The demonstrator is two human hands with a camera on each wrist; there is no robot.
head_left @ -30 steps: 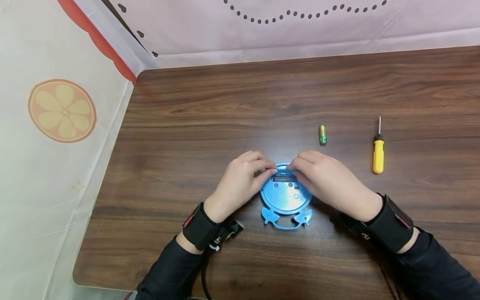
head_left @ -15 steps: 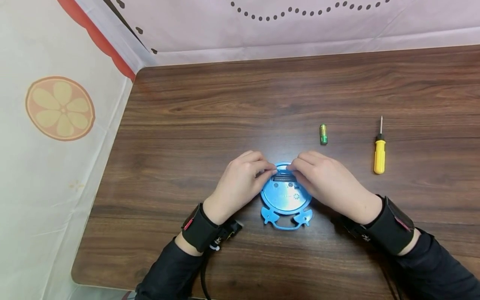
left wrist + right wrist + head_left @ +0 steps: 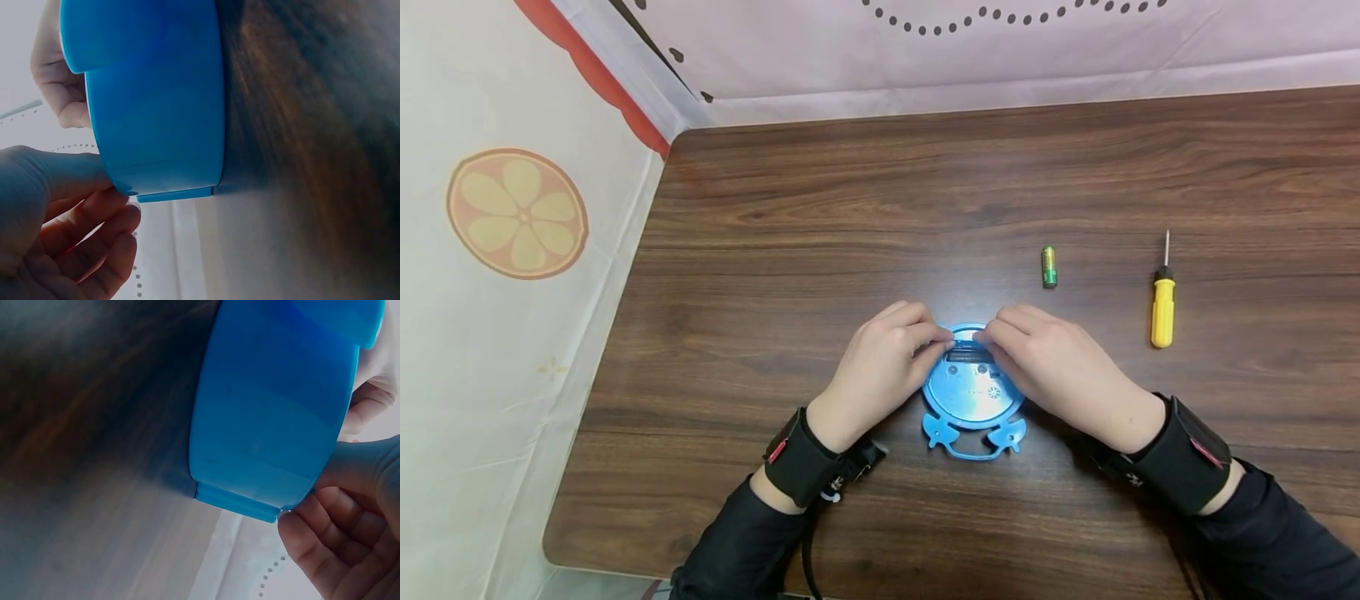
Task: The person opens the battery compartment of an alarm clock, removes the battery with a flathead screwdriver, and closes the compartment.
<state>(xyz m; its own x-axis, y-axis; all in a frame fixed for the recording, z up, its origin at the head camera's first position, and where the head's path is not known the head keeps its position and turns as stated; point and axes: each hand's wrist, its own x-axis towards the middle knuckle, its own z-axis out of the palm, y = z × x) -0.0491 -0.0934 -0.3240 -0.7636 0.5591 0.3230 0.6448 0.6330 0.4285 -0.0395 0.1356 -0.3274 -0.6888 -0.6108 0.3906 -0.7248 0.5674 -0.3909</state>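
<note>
A round blue plastic clock (image 3: 972, 398) lies face down on the wooden table (image 3: 850, 208), with its two small feet towards me. My left hand (image 3: 936, 342) curls over the clock's upper left edge. My right hand (image 3: 992, 337) curls over its upper right edge. The fingertips of both nearly meet above the dark slot in the clock's back. In the left wrist view the blue clock (image 3: 156, 94) fills the frame, with the left thumb and fingers (image 3: 56, 206) against its rim. The right wrist view shows the clock (image 3: 275, 406) with the right fingers (image 3: 337, 531) at its edge.
A green battery (image 3: 1048, 267) lies on the table beyond the right hand. A yellow-handled screwdriver (image 3: 1162, 312) lies further right. Cloth walls close off the back and left sides. The table's front edge runs near my forearms.
</note>
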